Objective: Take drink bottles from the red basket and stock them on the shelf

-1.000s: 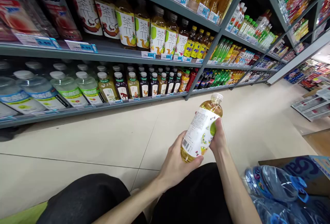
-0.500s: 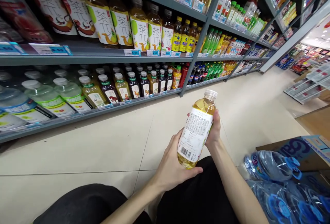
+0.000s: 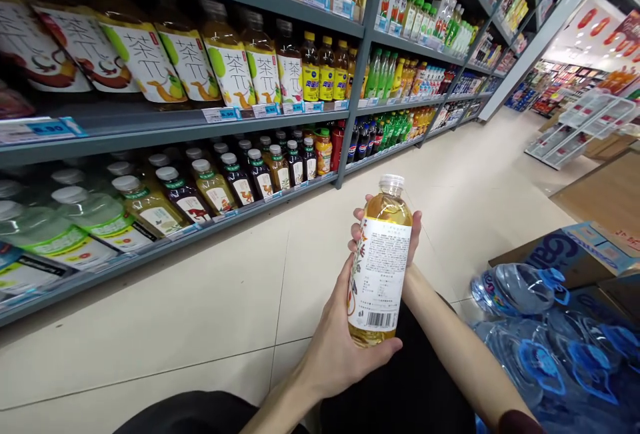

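Between my two hands stands a clear bottle of yellow tea drink [image 3: 383,267], nearly upright, with a pale cap on top. Its printed text panel and barcode face me. My left hand [image 3: 335,334] cups the lower left side, with the thumb along the base. From behind, my right hand [image 3: 414,241] wraps the upper right side; several of its fingertips show past the bottle's left edge, the rest hidden behind it. Similar tea bottles [image 3: 233,71] with white labels line the shelf ahead.
A long grey shelf rack [image 3: 175,124] of drinks runs along the left and into the distance. Large blue water jugs [image 3: 520,287] and a cardboard box [image 3: 565,247] stand close on my right. Pale floor tiles [image 3: 225,301] lie between. White display racks [image 3: 575,127] stand farther off.
The bottle has turned in my hands, so more of its patterned left side shows and it leans less. The camera view has swung somewhat to the right.
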`<state>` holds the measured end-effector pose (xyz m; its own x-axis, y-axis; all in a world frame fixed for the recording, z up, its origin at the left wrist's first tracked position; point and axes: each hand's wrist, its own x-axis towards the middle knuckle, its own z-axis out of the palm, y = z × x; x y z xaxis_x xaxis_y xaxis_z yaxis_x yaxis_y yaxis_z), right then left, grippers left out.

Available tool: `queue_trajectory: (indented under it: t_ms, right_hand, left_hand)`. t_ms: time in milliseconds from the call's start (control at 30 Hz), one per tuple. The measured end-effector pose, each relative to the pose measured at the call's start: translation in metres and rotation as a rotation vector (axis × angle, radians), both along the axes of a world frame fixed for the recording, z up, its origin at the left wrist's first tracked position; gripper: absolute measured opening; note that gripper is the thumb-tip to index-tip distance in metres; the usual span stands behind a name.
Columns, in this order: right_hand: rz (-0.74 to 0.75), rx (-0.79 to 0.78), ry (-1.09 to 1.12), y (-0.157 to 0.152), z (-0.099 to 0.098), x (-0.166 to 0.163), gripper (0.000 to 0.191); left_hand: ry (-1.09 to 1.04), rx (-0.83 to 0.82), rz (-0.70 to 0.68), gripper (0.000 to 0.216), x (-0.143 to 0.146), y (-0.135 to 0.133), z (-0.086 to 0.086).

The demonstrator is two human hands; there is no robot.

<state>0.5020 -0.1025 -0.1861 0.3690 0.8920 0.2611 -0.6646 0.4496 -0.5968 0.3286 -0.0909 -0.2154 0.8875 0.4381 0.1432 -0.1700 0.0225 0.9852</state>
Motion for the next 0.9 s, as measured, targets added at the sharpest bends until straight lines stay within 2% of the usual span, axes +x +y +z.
queue_trajectory:
  t_ms: [167,500,700,900]
  right_hand:
    - [0.003,-0.054,0.019,0.0005,-0.0005,0.0023,0.079]
    - [0.023,-0.054,0.04,0.0003,-0.0043,0.0062,0.077]
    - [-0.026,-0.105,0.035,-0.0002,-0.0083,0.0084,0.074]
    - [0.033,-0.05,0.059,-0.001,-0.0061,0.0072,0.073]
  left_hand:
    - [0.011,-0.073,-0.029,0.122,0.001,0.0015,0.0033]
    - [-0.008,-0.149,-0.062,0.117,0.0011,0.0052,0.0068]
    - [-0.02,-0.18,-0.068,0.115,0.0015,0.007,0.0086]
    - [-0.002,-0.212,-0.084,0.114,0.0008,0.0053,0.0077]
